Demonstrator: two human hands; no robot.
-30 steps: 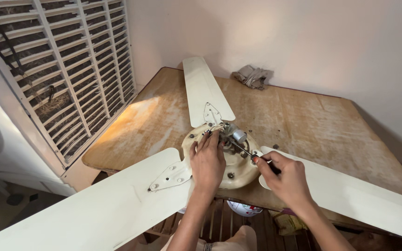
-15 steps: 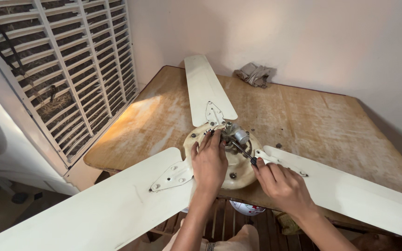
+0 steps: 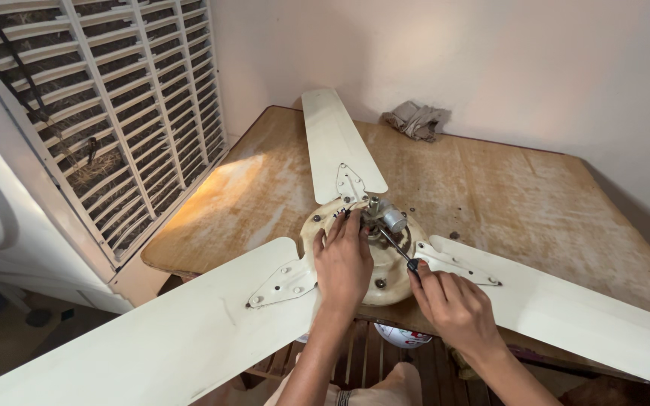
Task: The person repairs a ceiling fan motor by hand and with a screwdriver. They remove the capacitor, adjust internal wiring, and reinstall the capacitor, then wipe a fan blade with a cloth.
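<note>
A cream ceiling fan lies on a worn wooden table [image 3: 505, 188], its round motor housing [image 3: 393, 282] at the near edge and three blades spreading out. One blade [image 3: 332, 143] points away, one [image 3: 137, 346] runs to the lower left, one [image 3: 573, 316] to the right. My left hand [image 3: 342, 263] presses flat on the housing, fingertips by the metal shaft [image 3: 391, 218]. My right hand [image 3: 453, 308] grips the dark handle of a screwdriver [image 3: 396, 246], whose tip reaches in toward the hub beside the shaft.
A crumpled grey rag [image 3: 417, 119] lies at the table's far edge by the wall. A large white air cooler with louvred slats [image 3: 77, 113] stands close on the left. Wooden slats and a round white object [image 3: 400, 336] show under the table's near edge.
My right hand has shifted slightly down and right with the screwdriver, its tip staying at the hub. My left hand stays on the housing. The view has tilted a little.
</note>
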